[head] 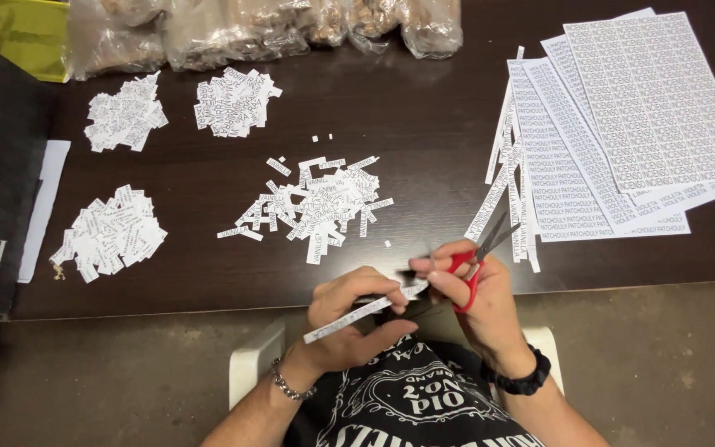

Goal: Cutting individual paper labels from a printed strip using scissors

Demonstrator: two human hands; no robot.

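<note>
Red-handled scissors [475, 258] gripped in right hand [472, 291], fingers curled through the loops, blades parted and pointing up toward the table. Narrow printed paper strip [357, 313] pinched in left hand [349, 319], fingers folded around it, its near end jutting out to the left, far end reaching the scissors. Both hands just off the near edge of dark wooden table [424, 116]. Beyond: central pile of cut slips [316, 205], printed sheets [622, 124] to the right, three smaller slip piles [113, 232] to the left, clear bags [258, 29] along the far edge.
</note>
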